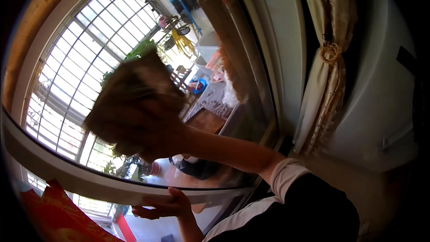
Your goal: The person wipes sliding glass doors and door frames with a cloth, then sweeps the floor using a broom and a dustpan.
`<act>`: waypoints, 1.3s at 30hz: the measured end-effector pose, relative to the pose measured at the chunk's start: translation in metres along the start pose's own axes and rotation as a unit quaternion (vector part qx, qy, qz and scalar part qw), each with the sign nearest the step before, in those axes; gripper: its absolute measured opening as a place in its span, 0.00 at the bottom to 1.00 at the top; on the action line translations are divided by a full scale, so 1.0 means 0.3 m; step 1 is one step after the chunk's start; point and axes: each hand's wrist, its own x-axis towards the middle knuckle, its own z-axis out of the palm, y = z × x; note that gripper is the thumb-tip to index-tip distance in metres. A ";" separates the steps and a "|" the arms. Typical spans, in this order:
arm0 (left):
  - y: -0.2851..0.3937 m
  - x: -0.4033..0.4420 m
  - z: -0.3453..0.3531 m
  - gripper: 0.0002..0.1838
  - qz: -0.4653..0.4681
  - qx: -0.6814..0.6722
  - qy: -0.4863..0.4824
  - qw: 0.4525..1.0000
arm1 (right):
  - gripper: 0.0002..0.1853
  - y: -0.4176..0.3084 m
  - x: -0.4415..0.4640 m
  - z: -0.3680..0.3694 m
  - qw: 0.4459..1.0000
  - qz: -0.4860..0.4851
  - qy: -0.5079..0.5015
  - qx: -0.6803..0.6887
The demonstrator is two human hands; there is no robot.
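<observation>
My right hand (pixel 154 127) is closed on a brown cloth (pixel 134 87), which is folded or bunched and blurred by motion. It holds the cloth up against or just in front of a large glass pane (pixel 244 152) in a pale frame. Shadow hides most of the fingers. Lower down, my left hand (pixel 172 206) grips the edge of the pale door frame (pixel 148 196), its thumb over the frame and its fingers pointing left.
Through the glass are a barred window (pixel 85 54), plants, yellow gloves (pixel 182 44), a blue basin (pixel 198 86) and a tall cardboard box (pixel 224 22). A tied curtain (pixel 331 62) hangs at right. Red paper (pixel 58 215) shows at lower left.
</observation>
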 end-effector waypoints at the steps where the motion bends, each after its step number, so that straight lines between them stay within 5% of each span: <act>1: -0.002 0.003 0.003 0.39 0.009 -0.006 0.011 1.000 | 0.34 -0.002 0.082 0.012 0.999 -0.022 0.042 -0.005; 8: -0.006 0.004 -0.007 0.39 0.011 -0.025 -0.001 1.000 | 0.32 0.203 0.161 -0.062 0.989 -0.009 0.030 -0.144; 9: -0.003 0.000 -0.008 0.39 0.001 -0.041 -0.004 0.999 | 0.32 0.265 0.095 -0.077 0.987 -0.006 0.087 -0.133; 14: 0.005 -0.002 -0.011 0.38 -0.012 -0.053 -0.009 0.998 | 0.33 0.488 -0.373 -0.226 0.934 0.218 0.111 -0.259; 17: 0.001 -0.010 -0.017 0.38 -0.019 -0.046 -0.023 0.998 | 0.30 0.573 -0.881 -0.249 0.843 0.347 -0.034 -0.409; 20: 0.002 -0.004 -0.014 0.40 -0.026 -0.083 -0.029 0.996 | 0.31 0.457 -1.050 -0.210 0.618 0.391 -0.249 -0.636; 21: 0.001 -0.005 -0.014 0.40 -0.027 -0.077 -0.035 0.996 | 0.31 0.349 -1.008 -0.174 0.766 0.432 -0.059 -0.473; 22: 0.000 -0.007 -0.014 0.39 -0.026 -0.071 -0.043 0.996 | 0.32 0.218 -0.898 -0.143 0.851 0.433 0.131 -0.268; 25: -0.002 -0.017 -0.005 0.39 -0.039 -0.088 -0.034 0.995 | 0.32 -0.007 -0.558 -0.119 0.964 0.262 0.037 -0.023; 26: -0.004 -0.021 -0.006 0.39 -0.039 -0.099 -0.031 0.994 | 0.31 -0.040 -0.436 -0.110 0.978 0.200 -0.034 0.045; 28: -0.007 -0.019 -0.012 0.38 -0.033 -0.103 -0.031 0.994 | 0.28 -0.076 -0.205 -0.067 0.989 -0.026 -0.131 -0.067; 30: -0.014 -0.018 -0.018 0.37 -0.025 -0.106 -0.034 0.993 | 0.27 -0.068 -0.006 0.019 0.991 -0.091 -0.094 -0.038; 39: -0.023 -0.039 -0.011 0.36 0.001 -0.099 -0.038 0.994 | 0.24 0.422 0.548 0.014 0.959 -0.137 0.079 -0.236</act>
